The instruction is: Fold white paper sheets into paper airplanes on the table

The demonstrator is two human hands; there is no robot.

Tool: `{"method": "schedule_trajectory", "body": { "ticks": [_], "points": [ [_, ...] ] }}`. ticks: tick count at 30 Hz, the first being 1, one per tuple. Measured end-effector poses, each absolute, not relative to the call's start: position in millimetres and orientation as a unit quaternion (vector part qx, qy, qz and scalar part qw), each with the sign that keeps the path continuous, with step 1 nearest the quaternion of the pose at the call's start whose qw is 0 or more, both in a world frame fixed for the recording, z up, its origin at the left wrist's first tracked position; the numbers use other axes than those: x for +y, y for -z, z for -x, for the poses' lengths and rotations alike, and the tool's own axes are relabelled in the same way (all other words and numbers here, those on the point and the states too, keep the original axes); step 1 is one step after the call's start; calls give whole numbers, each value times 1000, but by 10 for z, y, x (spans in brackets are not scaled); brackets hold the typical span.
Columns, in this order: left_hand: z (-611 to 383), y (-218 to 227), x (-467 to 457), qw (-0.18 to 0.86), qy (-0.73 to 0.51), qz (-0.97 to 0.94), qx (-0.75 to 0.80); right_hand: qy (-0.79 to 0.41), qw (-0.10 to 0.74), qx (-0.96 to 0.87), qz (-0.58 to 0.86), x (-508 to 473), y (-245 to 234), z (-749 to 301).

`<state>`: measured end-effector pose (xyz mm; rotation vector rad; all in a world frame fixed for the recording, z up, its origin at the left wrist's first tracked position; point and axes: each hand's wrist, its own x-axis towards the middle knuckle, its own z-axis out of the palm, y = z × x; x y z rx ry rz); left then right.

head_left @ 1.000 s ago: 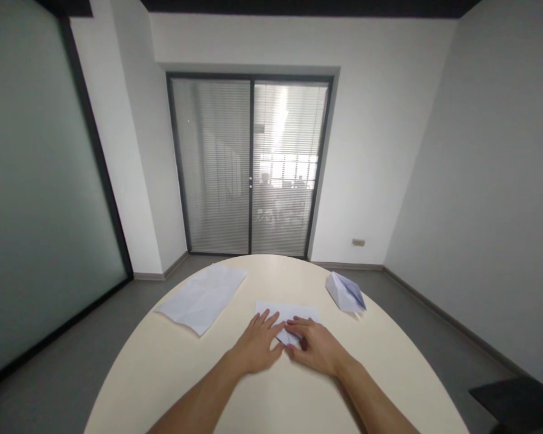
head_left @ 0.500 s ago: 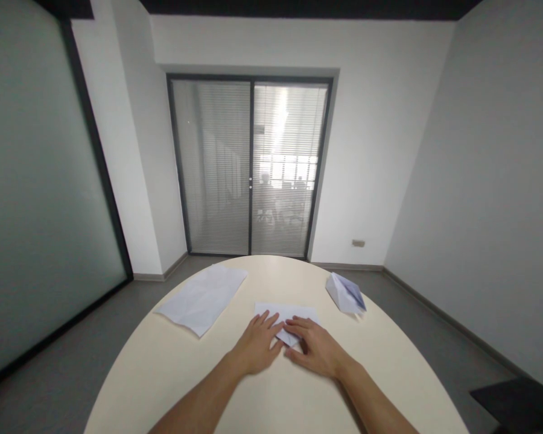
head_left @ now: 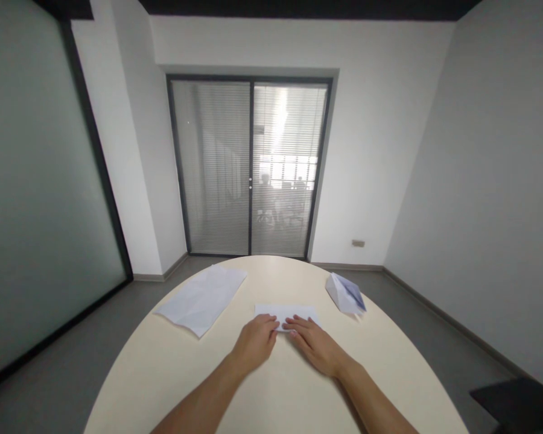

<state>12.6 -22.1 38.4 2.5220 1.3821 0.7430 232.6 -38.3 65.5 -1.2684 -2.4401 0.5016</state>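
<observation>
A folded sheet of white paper (head_left: 287,310) lies on the table in front of me, its far part showing as a flat strip. My left hand (head_left: 256,342) is at its near left edge, fingers bent together over the paper and thumb close to the edge. My right hand (head_left: 314,343) rests on the near right part with its fingers stretched out flat. The fingertips of both hands almost meet at the middle of the near edge. What lies under the fingers is hidden.
A larger creased white sheet (head_left: 203,299) lies at the table's left. Near the right rim stands a folded paper piece (head_left: 345,294) with a bluish-shaded side. The round cream table (head_left: 276,392) has a curved edge, and a dark object (head_left: 520,401) shows at lower right.
The pointed near part of the paper that stuck out towards me is folded back, leaving a straight near edge. My left fingers, spread before, have drawn together at that edge.
</observation>
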Motion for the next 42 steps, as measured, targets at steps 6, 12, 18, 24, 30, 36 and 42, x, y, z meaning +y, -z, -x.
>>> {"method": "schedule_trajectory", "body": {
  "ticks": [6,12,18,24,30,36,42],
  "points": [
    [-100,-448,-223,75,-281,-826,483,-189,207,-847,451,-355,-587,-2347],
    [-76,-400,-181,76,-339,-812,469,-197,214,-834,468,-331,-542,-2361],
    [-66,-342,-120,98,-346,-809,465,-207,227,-825,474,-316,-525,-2370],
    [-16,-224,5,110,-349,-811,457,-211,235,-826,466,-319,-559,-2371],
    [1,-272,17,103,-348,-789,496,-220,258,-819,462,-306,-543,-2373],
    [12,-399,-81,66,-303,-786,535,-220,256,-821,459,-294,-528,-2382],
    [8,-463,-129,38,-250,-797,548,-212,252,-828,453,-314,-558,-2370]
  ]
}}
